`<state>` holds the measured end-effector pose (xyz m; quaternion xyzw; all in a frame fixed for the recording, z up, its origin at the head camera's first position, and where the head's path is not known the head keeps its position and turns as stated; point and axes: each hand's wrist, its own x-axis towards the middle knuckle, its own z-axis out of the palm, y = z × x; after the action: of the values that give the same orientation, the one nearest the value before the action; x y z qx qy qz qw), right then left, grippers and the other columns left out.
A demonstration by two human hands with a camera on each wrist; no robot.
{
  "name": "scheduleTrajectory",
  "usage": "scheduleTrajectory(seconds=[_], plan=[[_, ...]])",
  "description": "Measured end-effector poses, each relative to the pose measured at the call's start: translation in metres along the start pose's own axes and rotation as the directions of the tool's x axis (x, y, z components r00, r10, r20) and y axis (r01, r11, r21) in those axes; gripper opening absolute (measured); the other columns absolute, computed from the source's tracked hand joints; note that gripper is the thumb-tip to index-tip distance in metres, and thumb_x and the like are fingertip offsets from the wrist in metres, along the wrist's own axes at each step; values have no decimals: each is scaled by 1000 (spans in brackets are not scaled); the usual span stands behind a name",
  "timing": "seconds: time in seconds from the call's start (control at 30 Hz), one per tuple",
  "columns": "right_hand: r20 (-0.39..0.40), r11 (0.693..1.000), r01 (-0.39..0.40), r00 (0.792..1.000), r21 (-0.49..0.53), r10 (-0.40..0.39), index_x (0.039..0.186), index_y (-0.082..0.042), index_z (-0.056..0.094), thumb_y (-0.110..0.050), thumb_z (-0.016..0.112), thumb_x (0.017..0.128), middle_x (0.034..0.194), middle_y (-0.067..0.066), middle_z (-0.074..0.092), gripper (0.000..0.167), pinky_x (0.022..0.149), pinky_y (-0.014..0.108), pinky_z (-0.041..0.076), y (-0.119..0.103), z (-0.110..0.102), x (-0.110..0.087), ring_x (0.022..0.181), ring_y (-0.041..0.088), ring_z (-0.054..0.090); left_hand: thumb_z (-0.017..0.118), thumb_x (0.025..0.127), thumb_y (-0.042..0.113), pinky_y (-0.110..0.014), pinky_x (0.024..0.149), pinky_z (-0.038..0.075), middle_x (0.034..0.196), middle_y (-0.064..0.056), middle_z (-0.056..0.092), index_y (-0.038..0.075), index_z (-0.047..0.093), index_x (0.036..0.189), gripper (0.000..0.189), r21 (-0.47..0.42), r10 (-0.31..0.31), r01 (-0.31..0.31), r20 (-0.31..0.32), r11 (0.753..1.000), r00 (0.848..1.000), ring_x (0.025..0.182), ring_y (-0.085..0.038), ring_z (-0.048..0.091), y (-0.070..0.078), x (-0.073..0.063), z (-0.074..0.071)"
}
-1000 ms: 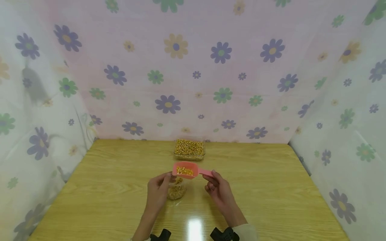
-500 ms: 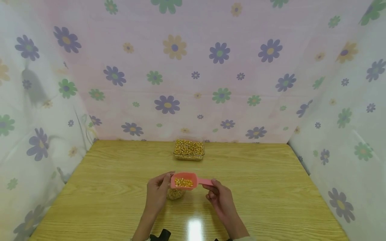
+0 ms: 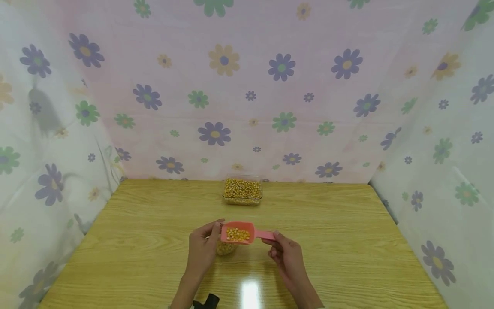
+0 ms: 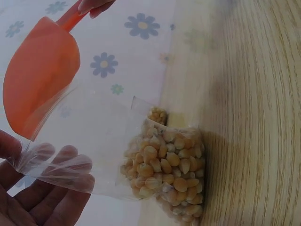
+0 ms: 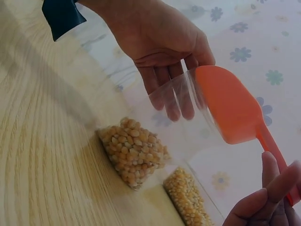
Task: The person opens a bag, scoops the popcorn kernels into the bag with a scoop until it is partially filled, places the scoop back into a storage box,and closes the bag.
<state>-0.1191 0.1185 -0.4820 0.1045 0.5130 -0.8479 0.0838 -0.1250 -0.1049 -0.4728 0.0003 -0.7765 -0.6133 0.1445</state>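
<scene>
The left hand (image 3: 201, 253) holds up the open mouth of a clear bag (image 4: 113, 155), its fingers (image 5: 171, 96) curled against the upper edge so the plastic stands open; in the left wrist view the fingertips show through the film. The bottom of the bag sits on the wooden surface (image 3: 347, 240) and is filled with corn kernels (image 4: 164, 165), packed into its lower part.

The right hand (image 3: 287, 256) pinches the end of the handle of a pink scoop (image 3: 238, 232), fingers narrow around it with the thumb on top. The scoop is held about level, just above the surface, with its bowl right at the mouth of the bag and touching or nearly touching the plastic edge; the wrist views show the bowl's underside against the film. A small heap of kernels lies in the bowl, seen from the head view.

Both hands are near the front middle of the surface, close together, the scoop between them. Well behind them, by the back edge, stands a clear rectangular container (image 3: 242, 191) full of corn. A flowered cloth (image 3: 247, 86) hangs behind and to both sides. A dark strap (image 3: 206, 301) shows at the left wrist.
</scene>
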Motion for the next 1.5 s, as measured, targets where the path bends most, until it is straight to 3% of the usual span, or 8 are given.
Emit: scheduleTrajectory(seconds=[0.1, 0.2, 0.37, 0.47, 0.6, 0.83, 1.13, 1.5], plan=[[-16, 999, 18, 1000, -31, -19, 90, -13, 77, -22, 59, 104, 80, -2, 78, 25, 61, 17, 49, -2, 0, 0, 55, 1, 51, 55, 106, 17, -24, 43, 41, 119, -18, 73, -1, 78, 110, 29, 0, 24, -24, 3, 1000, 1000, 93, -29, 74, 1, 0, 1], [-31, 997, 41, 999, -69, -43, 90, -13, 77, -22, 60, 104, 80, -3, 78, 24, 61, 18, 49, -3, 0, 0, 56, 2, 52, 56, 106, 17, -24, 38, 37, 118, -18, 73, 0, 78, 110, 28, 8, 39, -39, 2, 999, 999, 92, -31, 74, 1, -1, 1], [-71, 991, 74, 994, -111, -82, 93, -9, 77, -21, 60, 104, 81, -2, 78, 23, 63, 20, 49, -6, 2, -1, 57, 4, 55, 56, 105, 13, -22, 52, 50, 116, -15, 75, 2, 79, 108, 25, 69, 57, -56, -11, 996, 998, 94, -27, 75, 0, -1, 3], [-98, 985, 93, 989, -145, -108, 98, -4, 77, -21, 61, 104, 82, -2, 78, 25, 65, 22, 50, -8, 4, -3, 58, 5, 56, 57, 104, 11, -24, 62, 55, 115, -13, 75, 4, 80, 102, 24, 101, 74, -71, -25, 992, 997, 82, -22, 74, 0, -1, 4], [-115, 974, 136, 981, -179, -158, 103, 6, 75, -21, 62, 103, 81, -1, 78, 30, 67, 24, 53, -10, 9, -4, 57, 7, 57, 58, 104, 11, -24, 59, 55, 114, -12, 76, 4, 80, 99, 23, 120, 99, -94, -35, 988, 995, 78, -21, 74, -1, -1, 3], [-117, 943, 222, 959, -248, -257, 113, 14, 70, -17, 63, 102, 81, 2, 78, 34, 63, 23, 54, -13, 19, -9, 56, 8, 58, 56, 105, 11, -23, 63, 56, 116, -16, 75, 1, 79, 105, 25, 101, 101, -99, -22, 990, 995, 95, -30, 75, -2, -1, 2], [-100, 902, 277, 940, -332, -326, 111, 9, 73, -20, 64, 102, 84, 4, 79, 33, 61, 25, 54, -15, 25, -12, 56, 10, 59, 56, 105, 11, -23, 49, 47, 117, -17, 74, 0, 78, 110, 25, 83, 60, -58, -19, 995, 998, 95, -31, 75, -2, -1, 0], [-79, 871, 336, 919, -359, -387, 106, 7, 76, -20, 66, 101, 83, 8, 79, 29, 59, 27, 54, -12, 30, -11, 54, 11, 62, 56, 105, 12, -24, 48, 46, 111, -17, 76, 0, 76, 114, 25, 79, 71, -70, -22, 994, 997, 92, -31, 74, -2, -2, -1]])
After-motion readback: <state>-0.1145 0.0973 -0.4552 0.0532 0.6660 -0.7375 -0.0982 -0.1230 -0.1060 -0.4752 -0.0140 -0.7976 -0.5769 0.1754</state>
